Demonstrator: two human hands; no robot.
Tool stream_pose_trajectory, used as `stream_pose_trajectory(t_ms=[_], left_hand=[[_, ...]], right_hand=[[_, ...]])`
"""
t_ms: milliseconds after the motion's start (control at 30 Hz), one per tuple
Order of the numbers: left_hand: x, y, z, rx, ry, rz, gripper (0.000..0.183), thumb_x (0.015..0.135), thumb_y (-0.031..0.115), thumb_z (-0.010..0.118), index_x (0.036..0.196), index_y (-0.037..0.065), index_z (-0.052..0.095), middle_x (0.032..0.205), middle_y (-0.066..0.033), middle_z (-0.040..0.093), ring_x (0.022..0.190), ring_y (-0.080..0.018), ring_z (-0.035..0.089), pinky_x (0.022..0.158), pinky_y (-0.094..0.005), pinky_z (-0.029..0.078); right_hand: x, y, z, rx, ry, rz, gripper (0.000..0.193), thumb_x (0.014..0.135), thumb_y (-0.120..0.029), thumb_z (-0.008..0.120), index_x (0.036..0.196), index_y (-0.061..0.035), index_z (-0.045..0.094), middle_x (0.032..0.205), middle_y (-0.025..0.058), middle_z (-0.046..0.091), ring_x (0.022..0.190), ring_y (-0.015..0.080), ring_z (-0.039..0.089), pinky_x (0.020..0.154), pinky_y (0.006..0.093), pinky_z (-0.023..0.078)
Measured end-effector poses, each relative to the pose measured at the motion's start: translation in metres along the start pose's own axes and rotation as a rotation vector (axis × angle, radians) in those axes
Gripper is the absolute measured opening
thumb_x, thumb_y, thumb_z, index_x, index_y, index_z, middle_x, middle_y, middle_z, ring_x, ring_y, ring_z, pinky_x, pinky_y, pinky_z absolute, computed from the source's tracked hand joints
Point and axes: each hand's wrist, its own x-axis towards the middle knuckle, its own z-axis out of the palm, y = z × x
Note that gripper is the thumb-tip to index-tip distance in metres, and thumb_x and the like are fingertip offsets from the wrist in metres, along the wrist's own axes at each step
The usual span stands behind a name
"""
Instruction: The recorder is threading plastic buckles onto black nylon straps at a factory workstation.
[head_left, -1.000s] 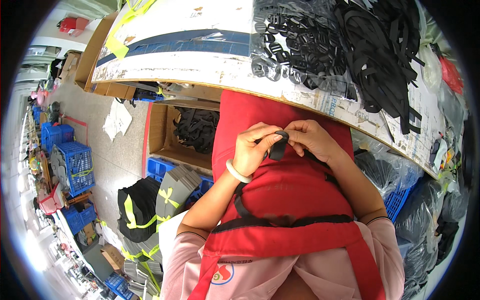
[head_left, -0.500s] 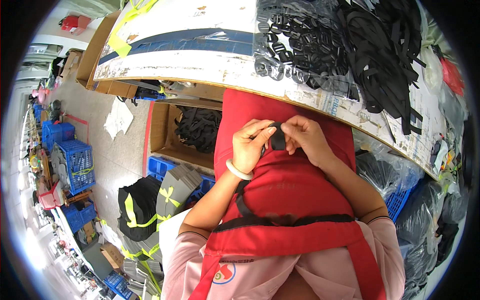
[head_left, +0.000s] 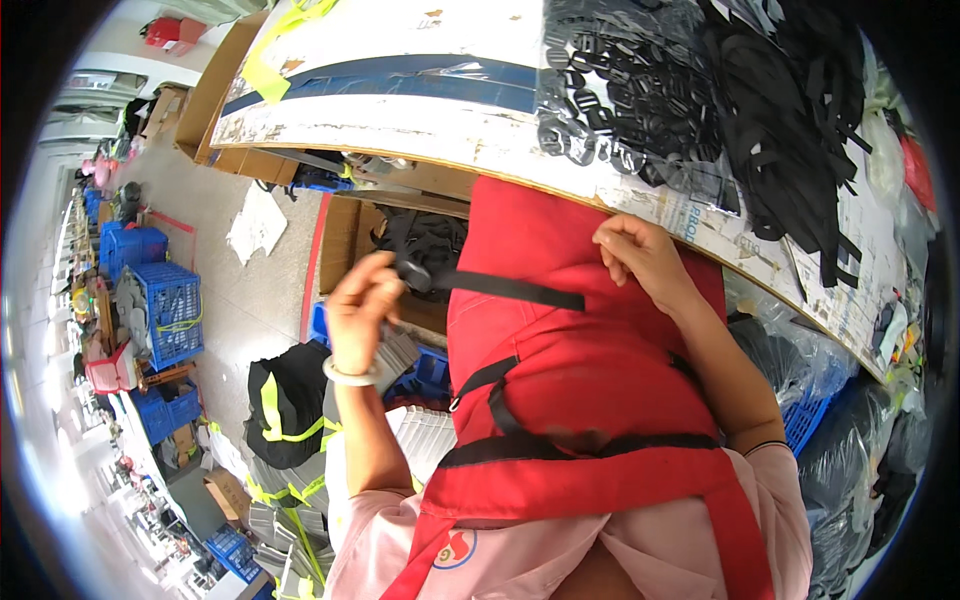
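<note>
My left hand (head_left: 362, 305) pinches a black plastic buckle (head_left: 412, 271) with a black strap (head_left: 510, 290) running from it, held out to the left of my lap. The strap stretches rightward across my red apron (head_left: 570, 350). My right hand (head_left: 640, 255) is up by the table edge, fingers curled, over the apron; whether it pinches the strap's far end I cannot tell. On the white table (head_left: 420, 90) above lie a clear bag of black buckles (head_left: 625, 100) and a heap of black straps (head_left: 790, 120).
An open cardboard box of black straps (head_left: 415, 240) sits under the table at my left. Blue crates (head_left: 165, 300), stacked grey and black vests with yellow bands (head_left: 285, 400), and plastic bags (head_left: 860, 440) at my right crowd the floor.
My hands were together at my lap on the buckle. Now my left hand has swung out left with the buckle, drawing the strap taut, and my right hand has risen toward the table edge.
</note>
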Motion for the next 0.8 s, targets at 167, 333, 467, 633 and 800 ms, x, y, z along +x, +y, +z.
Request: stream_pose_trajectory(t_ms=[167, 333, 467, 633, 800], left_hand=[[0.01, -0.044, -0.064, -0.841, 0.087, -0.184, 0.033, 0.09, 0.01, 0.06, 0.122, 0.003, 0.055, 0.1, -0.008, 0.063, 0.079, -0.0139, 0.056, 0.051, -0.0197, 0.043], [0.007, -0.061, 0.053, -1.325, -0.272, -0.51, 0.035, 0.083, -0.001, 0.059, 0.118, 0.001, 0.058, 0.107, -0.0131, 0.064, 0.106, -0.0286, 0.061, 0.092, -0.0393, 0.05], [0.003, -0.062, 0.111, -1.37, -0.42, -0.605, 0.035, 0.086, -0.004, 0.05, 0.12, 0.0, 0.056, 0.12, -0.0147, 0.06, 0.117, -0.0336, 0.054, 0.105, -0.0471, 0.042], [0.01, -0.063, 0.123, -1.4, -0.416, -0.693, 0.035, 0.084, -0.008, 0.05, 0.118, -0.001, 0.056, 0.116, -0.0165, 0.061, 0.118, -0.0344, 0.053, 0.105, -0.0446, 0.044], [0.009, -0.066, 0.127, -1.616, -0.449, -0.758, 0.035, 0.084, -0.013, 0.048, 0.115, -0.001, 0.058, 0.112, -0.0155, 0.062, 0.117, -0.0333, 0.054, 0.095, -0.0388, 0.052]], right_hand=[[-0.001, 0.002, 0.022, -0.24, -0.121, -0.027, 0.015, 0.095, -0.015, 0.054, 0.095, -0.0024, 0.062, 0.072, -0.0004, 0.058, 0.059, 0.0049, 0.054, 0.053, 0.0186, 0.045], [-0.005, 0.005, 0.069, -0.208, -0.24, -0.027, 0.016, 0.092, -0.007, 0.056, 0.107, -0.0018, 0.061, 0.079, 0.0014, 0.06, 0.062, 0.0057, 0.054, 0.056, 0.0208, 0.047], [-0.013, -0.002, 0.066, -0.502, -0.13, -0.324, 0.024, 0.09, -0.005, 0.058, 0.114, -0.0065, 0.058, 0.079, 0.0017, 0.061, 0.063, 0.0068, 0.055, 0.057, 0.0227, 0.047], [-0.017, 0.003, 0.054, -0.389, -0.095, -0.199, 0.032, 0.09, -0.004, 0.058, 0.121, -0.0084, 0.052, 0.081, 0.0039, 0.062, 0.063, 0.0085, 0.057, 0.056, 0.0221, 0.048], [-0.003, 0.018, 0.039, -0.05, -0.104, 0.001, 0.027, 0.089, -0.006, 0.06, 0.114, -0.0012, 0.051, 0.081, 0.0061, 0.063, 0.061, 0.0096, 0.06, 0.052, 0.0218, 0.049]])
